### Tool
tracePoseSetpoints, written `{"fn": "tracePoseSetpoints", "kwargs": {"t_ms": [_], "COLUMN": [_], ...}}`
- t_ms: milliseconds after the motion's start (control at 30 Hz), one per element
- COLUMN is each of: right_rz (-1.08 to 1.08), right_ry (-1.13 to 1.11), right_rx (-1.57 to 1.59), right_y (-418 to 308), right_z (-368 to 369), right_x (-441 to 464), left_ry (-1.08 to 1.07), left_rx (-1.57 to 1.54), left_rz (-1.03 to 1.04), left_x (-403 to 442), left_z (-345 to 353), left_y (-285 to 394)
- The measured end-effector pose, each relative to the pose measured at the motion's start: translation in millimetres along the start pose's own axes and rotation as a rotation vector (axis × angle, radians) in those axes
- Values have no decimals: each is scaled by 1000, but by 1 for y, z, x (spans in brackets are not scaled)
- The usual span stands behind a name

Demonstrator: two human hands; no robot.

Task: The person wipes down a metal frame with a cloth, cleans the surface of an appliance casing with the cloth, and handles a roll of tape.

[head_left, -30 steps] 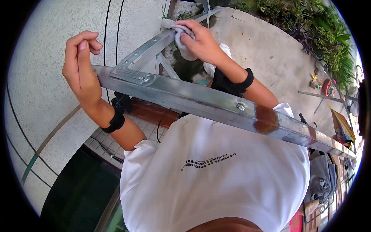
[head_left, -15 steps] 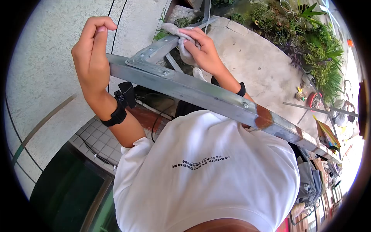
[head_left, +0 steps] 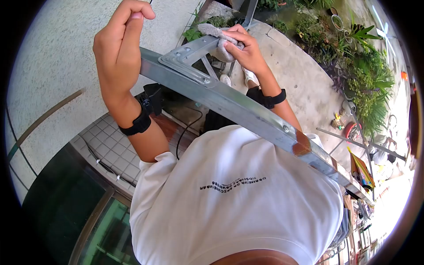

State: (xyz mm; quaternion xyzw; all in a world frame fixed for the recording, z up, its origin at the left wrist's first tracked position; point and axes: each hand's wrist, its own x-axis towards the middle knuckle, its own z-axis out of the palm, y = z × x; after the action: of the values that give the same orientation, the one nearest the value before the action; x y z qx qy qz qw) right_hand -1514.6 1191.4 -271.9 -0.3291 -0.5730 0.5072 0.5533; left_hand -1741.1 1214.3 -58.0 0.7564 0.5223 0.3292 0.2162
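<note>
Right hand (head_left: 251, 52) grips grey cloth (head_left: 223, 54) against metal crossbar (head_left: 204, 45); it should bear flat. Left hand (head_left: 118, 55) curls its fingers closed, apparently empty.

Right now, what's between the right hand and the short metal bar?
A grey cloth, bunched between the right hand and the end of the short metal bar, per the head view. Whether the hand also touches metal is hidden.

Right grip (head_left: 248, 49) on cloth (head_left: 223, 54) against metal frame (head_left: 238, 107)
</note>
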Motion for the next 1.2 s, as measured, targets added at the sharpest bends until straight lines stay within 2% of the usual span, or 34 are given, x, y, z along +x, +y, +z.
{"fn": "tracePoseSetpoints", "kwargs": {"t_ms": [67, 133, 200, 267, 400, 500, 600, 733, 767, 833, 933, 1033, 1067, 1133, 1200], "right_rz": [40, -25, -117, -244, -374, -286, -238, -53, -12, 80, 66, 47, 15, 30, 110], "right_ry": [-30, -103, -201, -186, -213, -257, -220, -71, -56, -26, -112, -122, -54, -30, 108], "right_rx": [-31, -62, -110, -252, -303, -165, -171, -218, -201, -172, -129, -108, -71, -162, -124], "right_y": [1, -28, -64, -90, -92, -64, -36, 26, 36, 33, -9, -74, -87, -91, -63], "right_z": [-5, 6, 15, 26, 35, 33, 20, -8, -11, -11, 2, 24, 32, 38, 39], "right_x": [-1, 3, 15, 28, 42, 42, 35, 17, 14, 16, 22, 30, 32, 29, 18], "left_ry": [4, 12, 15, 7, -11, 3, 7, -31, 15, 104, 256, 311, 301, 276, 368], "left_rx": [14, 28, 22, 8, 21, 23, 19, 49, 46, 33, -28, 138, 149, 181, 183], "left_rz": [-30, -88, -59, -36, -13, -27, -30, 2, 45, 123, 59, 435, 409, 326, 454], "left_x": [0, -3, -2, 0, 1, 0, 1, 0, 2, 2, -6, -4, -5, -18, -21], "left_z": [1, 0, 1, 1, -1, -3, -3, -5, -3, 2, 5, 4, 5, 2, 6], "left_y": [2, 3, 1, 0, 0, -3, -3, -3, -5, -8, -9, -19, -17, -13, -21]}}
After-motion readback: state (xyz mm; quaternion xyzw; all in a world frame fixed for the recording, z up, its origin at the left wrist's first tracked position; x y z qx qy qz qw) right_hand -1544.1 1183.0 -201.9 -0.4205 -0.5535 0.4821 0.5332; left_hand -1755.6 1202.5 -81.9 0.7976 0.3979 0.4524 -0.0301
